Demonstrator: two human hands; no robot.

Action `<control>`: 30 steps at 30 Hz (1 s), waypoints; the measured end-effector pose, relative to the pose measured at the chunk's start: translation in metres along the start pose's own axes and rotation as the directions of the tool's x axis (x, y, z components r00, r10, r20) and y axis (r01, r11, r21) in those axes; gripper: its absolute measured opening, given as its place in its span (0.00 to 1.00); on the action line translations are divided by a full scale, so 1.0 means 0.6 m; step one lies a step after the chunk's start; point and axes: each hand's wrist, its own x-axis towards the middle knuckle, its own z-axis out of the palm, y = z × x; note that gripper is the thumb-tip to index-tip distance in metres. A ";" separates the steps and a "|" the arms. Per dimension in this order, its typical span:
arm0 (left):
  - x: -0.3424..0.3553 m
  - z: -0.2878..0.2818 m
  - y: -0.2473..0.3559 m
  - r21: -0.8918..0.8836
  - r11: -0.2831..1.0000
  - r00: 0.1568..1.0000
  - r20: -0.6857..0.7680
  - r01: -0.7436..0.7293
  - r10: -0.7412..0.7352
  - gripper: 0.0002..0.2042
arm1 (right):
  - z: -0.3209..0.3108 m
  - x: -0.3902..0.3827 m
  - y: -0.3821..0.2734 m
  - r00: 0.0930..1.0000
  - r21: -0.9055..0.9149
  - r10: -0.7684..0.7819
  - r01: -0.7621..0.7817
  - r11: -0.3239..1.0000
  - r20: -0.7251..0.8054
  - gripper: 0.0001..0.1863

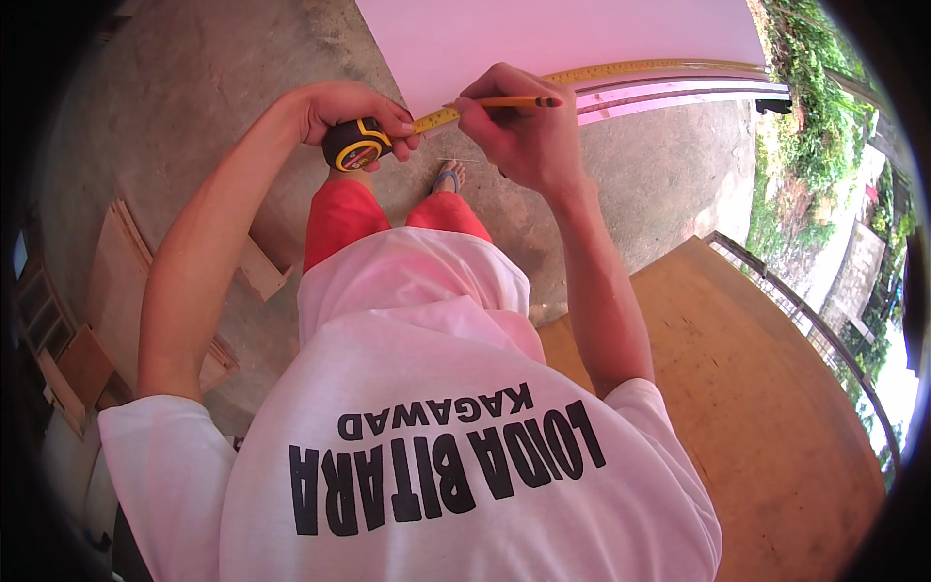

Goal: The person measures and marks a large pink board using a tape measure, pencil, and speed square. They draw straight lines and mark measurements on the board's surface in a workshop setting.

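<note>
A black and yellow tape measure [352, 145] is held in my left hand [371, 114], whose fingers close round it and onto the start of its yellow blade [621, 70]. The blade stretches rightward along the near edge of a large pale board [562, 24]. In my right hand [519, 136] is a yellow pencil [519, 101], lying roughly level over the blade, its left end near the tape. Several long pale strips [669, 100] run beneath the blade to the right.
My sandaled foot [448, 177] stands on concrete floor [175, 116]. Loose plywood pieces [116, 262] lie at the left, and more boards stand at the far left. A brown panel [727, 388] fills the lower right beside a railing [815, 320], with greenery [805, 116] beyond.
</note>
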 end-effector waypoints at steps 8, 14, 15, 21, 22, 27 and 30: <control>-0.001 0.015 0.001 0.019 0.999 0.996 -0.085 -0.031 0.033 0.13 | -0.004 0.003 0.004 0.996 -0.018 -0.058 0.059 0.998 0.064 0.03; -0.004 0.026 -0.010 0.077 0.994 0.980 -0.180 -0.075 0.088 0.12 | -0.001 0.007 -0.007 0.998 0.003 -0.022 0.022 1.000 0.058 0.03; -0.006 0.030 -0.011 0.076 0.994 0.975 -0.203 -0.078 0.092 0.12 | -0.001 0.008 -0.010 0.999 0.017 -0.014 0.014 1.000 0.040 0.03; 0.005 0.059 -0.040 0.349 0.910 0.858 -0.373 -0.222 0.353 0.12 | -0.020 0.010 -0.008 0.983 0.009 0.055 -0.057 0.998 0.178 0.03; 0.003 0.063 -0.041 0.390 0.899 0.835 -0.412 -0.200 0.365 0.12 | -0.022 0.010 -0.004 0.987 0.031 0.004 -0.009 0.999 0.163 0.03; -0.006 0.106 -0.054 0.601 0.792 0.656 -0.557 -0.104 0.509 0.10 | -0.024 -0.001 -0.021 0.989 0.099 -0.084 0.071 0.993 0.124 0.04; -0.001 0.121 -0.062 0.634 0.771 0.582 -0.609 -0.051 0.539 0.11 | -0.025 -0.008 -0.025 0.989 0.097 -0.052 0.039 0.995 0.140 0.03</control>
